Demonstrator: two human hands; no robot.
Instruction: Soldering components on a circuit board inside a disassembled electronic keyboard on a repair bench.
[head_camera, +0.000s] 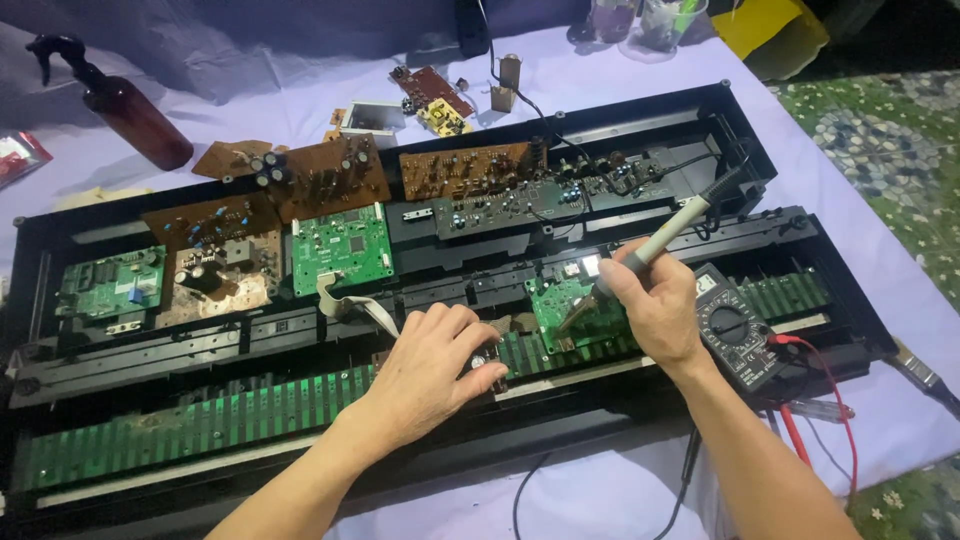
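A long black opened keyboard chassis (120, 355) lies across the table, filled with circuit boards. My right hand (655, 305) grips a soldering iron (672, 232) like a pen, its tip down on a small green circuit board (560, 305) near the chassis middle. My left hand (430, 375) rests with curled fingers on the long green contact strip (190, 425), pinching a small metal part next to that board. What exactly the fingers pinch is hard to make out.
A black multimeter (735, 335) with red leads (835, 400) sits right of my right hand. Brown boards (325, 175) and green boards (342, 248) fill the chassis rear. A brown spray bottle (125, 105) stands back left. Loose parts lie on the lavender cloth (880, 250).
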